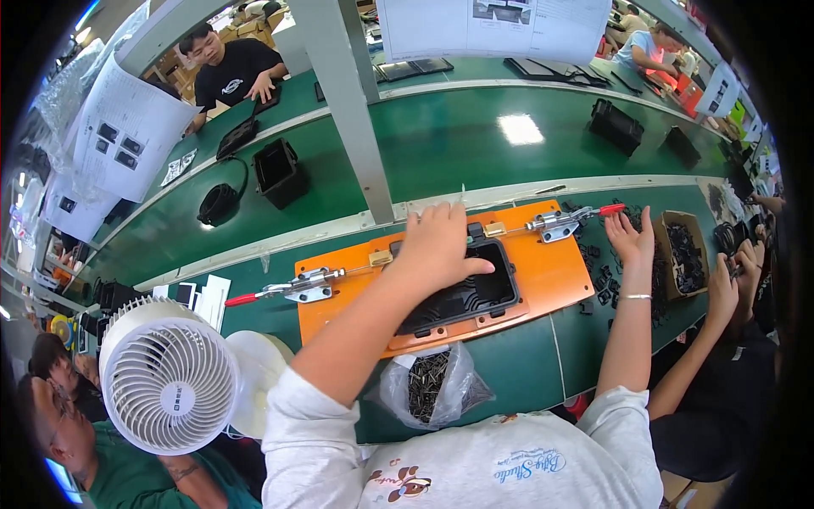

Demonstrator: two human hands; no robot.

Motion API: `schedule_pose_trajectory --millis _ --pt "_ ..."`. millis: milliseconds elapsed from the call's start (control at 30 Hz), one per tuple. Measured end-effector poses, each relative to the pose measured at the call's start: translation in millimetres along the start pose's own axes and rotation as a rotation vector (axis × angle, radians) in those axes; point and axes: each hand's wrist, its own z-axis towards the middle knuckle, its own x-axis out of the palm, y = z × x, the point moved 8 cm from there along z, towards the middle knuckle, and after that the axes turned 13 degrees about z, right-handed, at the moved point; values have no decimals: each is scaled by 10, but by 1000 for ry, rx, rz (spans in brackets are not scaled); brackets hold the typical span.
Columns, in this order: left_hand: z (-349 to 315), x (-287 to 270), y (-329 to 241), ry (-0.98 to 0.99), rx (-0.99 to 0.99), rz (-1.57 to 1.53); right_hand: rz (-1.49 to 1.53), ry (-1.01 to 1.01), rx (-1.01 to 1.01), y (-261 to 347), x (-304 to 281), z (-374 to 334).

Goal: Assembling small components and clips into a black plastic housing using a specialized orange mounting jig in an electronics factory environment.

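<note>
An open black plastic housing (454, 297) lies in an orange fixture plate (551, 276) on the green bench. My left hand (437, 248) rests over its far left part, fingers stretched toward the far edge and thumb out to the right; it hides that part of the housing. At the plate's right end is a toggle clamp (555, 225) with a red handle (610, 209). My right hand (632, 237) is beside that handle, palm up and fingers apart, the fingertips at or very near its tip. Another toggle clamp (312, 285) with a red handle sits at the left end.
A clear bag of small screws (431, 382) lies before the plate. At left stands a white fan (174, 386). Small black parts and a cardboard box (678, 293) are at right. Beyond a metal post (356, 127), a green conveyor (458, 127) carries black housings (278, 174). Co-workers sit around.
</note>
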Motion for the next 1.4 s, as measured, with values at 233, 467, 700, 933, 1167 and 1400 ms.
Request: schedule_pose_trajectory --millis 233,467,700,933,1167,1400 --pt "84 187 -33 -39 27 -135 -49 372 -134 10 755 93" --pt "101 186 -3 -3 24 -195 -1640 1223 -808 -1975 1174 -1601" --pt "-772 -440 534 -520 -125 -401 -1329 746 -875 -1044 1619 -1304" --pt "-2325 144 1689 -1106 -967 -1355 -1435 1225 -843 -2099 1580 -2031" --pt "-2530 931 2089 -1136 -1232 -1972 -2031 1477 -57 -3670 886 -1862" --pt "-2472 686 2388 -1341 -1161 -1806 -2066 1429 -30 -3723 929 -1857"
